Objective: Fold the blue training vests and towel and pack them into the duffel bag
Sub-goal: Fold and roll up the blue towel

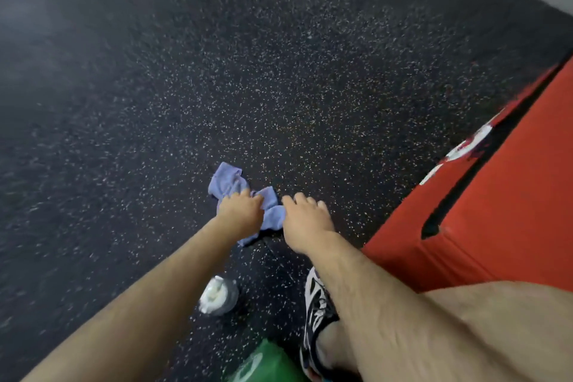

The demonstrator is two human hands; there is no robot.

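A small crumpled blue towel (231, 181) lies on the dark speckled floor just in front of me. My left hand (240, 211) is down on its middle, fingers curled into the cloth. My right hand (305, 222) is lowered at the towel's right edge and touches it on the thumb side; its fingertips point down and are hidden, so its hold is unclear. No vests and no duffel bag are plainly seen.
A red padded box (496, 211) with a slot handle stands at my right. A clear container with a white lid (218, 295) sits on the floor near my feet. My shoe (316, 304) is beside a green object (263, 363) at the bottom edge.
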